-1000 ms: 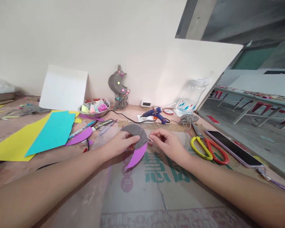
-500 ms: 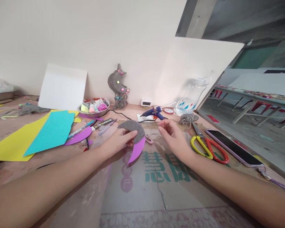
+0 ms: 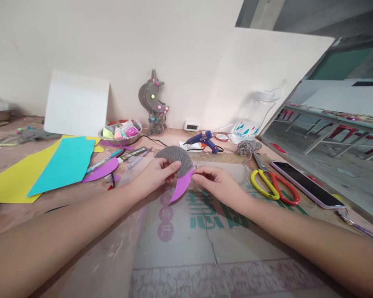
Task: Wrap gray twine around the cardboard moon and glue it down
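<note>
A crescent [image 3: 182,162] is raised above the plastic-covered table, its upper part wound with grey yarn and its lower tip bare purple. Its left side is pinched between the thumb and fingers of my left hand [image 3: 160,174]. My right hand [image 3: 213,180] has its fingertips pressed together at the crescent's right edge, where the yarn meets the purple; a short bit of grey yarn seems to show there. A grey strand lies on the plastic sheet [image 3: 174,252] below.
Yellow [image 3: 15,178] and turquoise sheets [image 3: 62,165] lie left. Behind are a bowl of clay packs [image 3: 121,142], a hanging moon ornament [image 3: 153,97], a glue gun [image 3: 202,140] and a bottle [image 3: 251,118]. Grey yarn [image 3: 248,147], scissors [image 3: 275,186] and a phone [image 3: 307,184] are right.
My right hand has moved left and slightly down, from apart to the crescent's edge, and its fingers have closed. My left hand keeps its hold. The view has shifted slightly.
</note>
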Available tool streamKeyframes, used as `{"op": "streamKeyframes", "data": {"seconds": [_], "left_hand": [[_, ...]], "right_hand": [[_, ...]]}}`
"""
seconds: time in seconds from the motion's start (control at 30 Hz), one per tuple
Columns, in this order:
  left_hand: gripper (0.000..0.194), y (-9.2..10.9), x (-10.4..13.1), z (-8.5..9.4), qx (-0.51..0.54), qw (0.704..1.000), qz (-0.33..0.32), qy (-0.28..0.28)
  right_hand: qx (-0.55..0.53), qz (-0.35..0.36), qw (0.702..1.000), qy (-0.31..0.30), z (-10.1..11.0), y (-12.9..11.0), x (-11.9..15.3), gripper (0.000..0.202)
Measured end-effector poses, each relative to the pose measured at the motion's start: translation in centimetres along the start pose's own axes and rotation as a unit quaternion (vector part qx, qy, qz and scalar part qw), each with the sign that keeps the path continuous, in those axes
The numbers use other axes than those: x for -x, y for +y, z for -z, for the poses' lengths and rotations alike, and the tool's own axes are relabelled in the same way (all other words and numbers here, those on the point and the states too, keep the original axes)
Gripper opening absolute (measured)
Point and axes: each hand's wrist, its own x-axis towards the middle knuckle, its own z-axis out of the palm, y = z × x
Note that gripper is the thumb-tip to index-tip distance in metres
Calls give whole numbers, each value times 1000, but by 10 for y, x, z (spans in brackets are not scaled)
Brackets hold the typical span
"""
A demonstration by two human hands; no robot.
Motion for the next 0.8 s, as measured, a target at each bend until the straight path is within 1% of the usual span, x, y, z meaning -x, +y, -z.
{"op": "streamKeyframes", "data": {"seconds": [0.1, 0.23, 0.6, 0.8], "left_hand": [[38, -1, -2, 2, -25, 999, -10, 17], [36, -5, -5, 2, 0, 999, -8, 34], [36, -6, -5, 4, -18, 999, -6, 26], [35, -4, -4, 4, -28, 999, -6, 28]], "right_hand": [[-51, -2, 999, 7, 0, 4, -1, 20], [-86, -10, 996, 18, 0, 8, -2, 20], [-56, 7, 998, 1, 2, 2, 1, 13], [-70, 14, 997, -8, 4, 2, 3, 8]]}}
